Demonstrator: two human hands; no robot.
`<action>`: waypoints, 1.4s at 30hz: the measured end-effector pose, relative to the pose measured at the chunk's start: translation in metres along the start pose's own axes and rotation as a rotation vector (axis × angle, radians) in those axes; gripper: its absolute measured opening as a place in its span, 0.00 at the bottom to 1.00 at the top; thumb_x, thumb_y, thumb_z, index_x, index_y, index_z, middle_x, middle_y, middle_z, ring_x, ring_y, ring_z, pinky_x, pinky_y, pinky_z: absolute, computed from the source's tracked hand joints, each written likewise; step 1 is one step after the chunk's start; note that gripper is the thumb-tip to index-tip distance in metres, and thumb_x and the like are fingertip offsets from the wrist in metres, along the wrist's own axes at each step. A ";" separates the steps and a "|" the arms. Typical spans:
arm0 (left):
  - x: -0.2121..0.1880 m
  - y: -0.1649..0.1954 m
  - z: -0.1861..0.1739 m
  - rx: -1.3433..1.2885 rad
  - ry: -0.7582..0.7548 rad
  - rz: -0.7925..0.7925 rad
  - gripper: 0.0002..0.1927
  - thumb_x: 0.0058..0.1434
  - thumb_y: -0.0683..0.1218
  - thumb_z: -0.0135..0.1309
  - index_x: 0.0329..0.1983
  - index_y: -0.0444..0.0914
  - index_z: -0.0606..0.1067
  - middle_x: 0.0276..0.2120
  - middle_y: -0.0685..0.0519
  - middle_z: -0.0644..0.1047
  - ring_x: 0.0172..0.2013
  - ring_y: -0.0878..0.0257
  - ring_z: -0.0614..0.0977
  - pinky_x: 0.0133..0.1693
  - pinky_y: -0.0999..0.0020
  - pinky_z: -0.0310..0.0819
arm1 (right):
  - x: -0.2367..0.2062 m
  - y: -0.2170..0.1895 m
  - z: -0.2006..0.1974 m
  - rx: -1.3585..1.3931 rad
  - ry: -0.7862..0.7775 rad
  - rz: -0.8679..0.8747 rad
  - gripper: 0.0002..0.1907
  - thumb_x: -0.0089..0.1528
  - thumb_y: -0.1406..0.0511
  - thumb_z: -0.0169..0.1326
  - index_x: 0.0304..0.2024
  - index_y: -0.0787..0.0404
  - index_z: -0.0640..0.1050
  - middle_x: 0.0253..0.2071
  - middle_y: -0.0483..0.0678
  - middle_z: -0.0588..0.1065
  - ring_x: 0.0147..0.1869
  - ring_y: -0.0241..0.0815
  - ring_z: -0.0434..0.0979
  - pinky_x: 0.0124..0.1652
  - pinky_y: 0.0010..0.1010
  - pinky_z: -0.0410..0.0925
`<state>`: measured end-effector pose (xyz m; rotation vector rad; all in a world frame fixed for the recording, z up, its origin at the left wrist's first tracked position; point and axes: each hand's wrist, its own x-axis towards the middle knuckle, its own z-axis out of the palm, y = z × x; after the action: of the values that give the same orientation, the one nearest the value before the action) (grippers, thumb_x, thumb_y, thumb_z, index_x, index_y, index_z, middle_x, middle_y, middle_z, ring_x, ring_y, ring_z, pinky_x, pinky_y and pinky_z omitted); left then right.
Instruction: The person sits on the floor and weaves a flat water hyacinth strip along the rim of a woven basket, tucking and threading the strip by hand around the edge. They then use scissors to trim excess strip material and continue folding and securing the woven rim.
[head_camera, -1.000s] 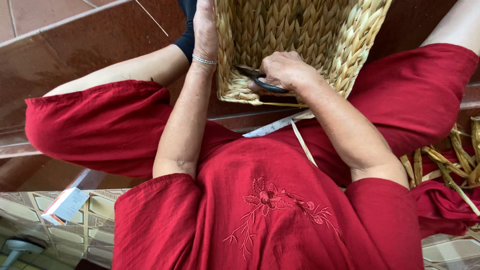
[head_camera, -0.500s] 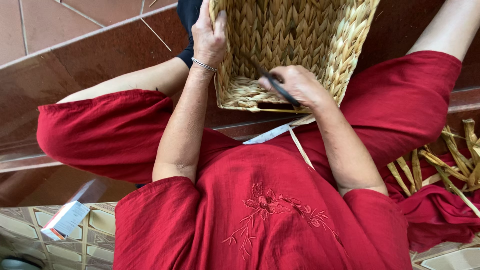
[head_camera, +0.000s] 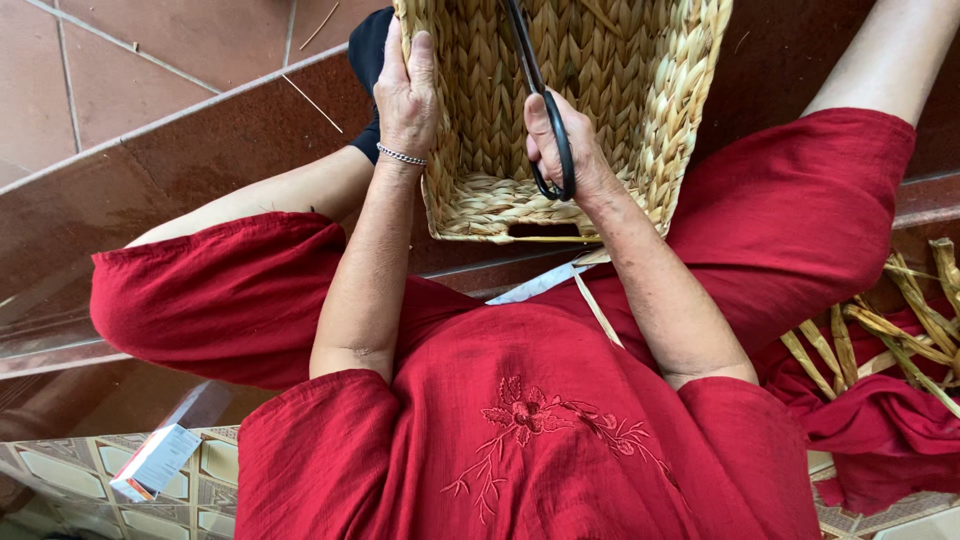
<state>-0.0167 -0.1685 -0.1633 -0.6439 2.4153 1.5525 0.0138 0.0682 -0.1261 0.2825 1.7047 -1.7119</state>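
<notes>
While a person in red clothes looks down at their lap, these details show:
Basket: a rectangular woven straw basket (head_camera: 590, 100) sits at 12 o'clock, resting over the knees.
Left hand: the left hand (head_camera: 408, 90) lies flat against the basket's outer wall at 11 o'clock, fingers pressed on the weave (a silver bracelet (head_camera: 402, 156) circles the wrist).
Right hand: the right hand (head_camera: 565, 150) is inside the basket, fingers closed through the loop handles of black metal scissors (head_camera: 540, 95), blades pointing to 12 o'clock.
Nearby: dried straw strips (head_camera: 890, 335) lie at 3 o'clock; a small white card (head_camera: 155, 462) lies at 8 o'clock.
</notes>
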 end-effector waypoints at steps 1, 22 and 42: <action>-0.001 0.001 0.001 -0.008 0.010 0.041 0.29 0.75 0.57 0.43 0.74 0.39 0.61 0.46 0.47 0.84 0.42 0.62 0.85 0.44 0.68 0.82 | 0.005 0.001 0.002 0.016 -0.004 -0.011 0.38 0.63 0.31 0.42 0.43 0.58 0.71 0.24 0.40 0.68 0.22 0.27 0.67 0.21 0.21 0.63; -0.006 -0.011 0.005 -0.157 -0.009 0.124 0.29 0.79 0.56 0.43 0.77 0.38 0.59 0.66 0.42 0.75 0.65 0.56 0.78 0.65 0.63 0.76 | 0.115 -0.028 0.034 -0.255 0.028 -0.148 0.47 0.67 0.29 0.30 0.56 0.59 0.77 0.24 0.37 0.68 0.27 0.26 0.75 0.32 0.28 0.76; -0.007 -0.011 0.003 -0.183 -0.014 0.138 0.28 0.80 0.56 0.44 0.76 0.37 0.60 0.65 0.43 0.76 0.64 0.57 0.78 0.64 0.65 0.76 | 0.092 -0.007 0.036 -0.716 0.344 -0.436 0.40 0.72 0.35 0.45 0.69 0.60 0.70 0.32 0.50 0.79 0.37 0.48 0.84 0.37 0.43 0.75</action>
<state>-0.0056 -0.1678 -0.1703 -0.5043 2.3705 1.8428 -0.0467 0.0044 -0.1717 -0.1503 2.6577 -1.2431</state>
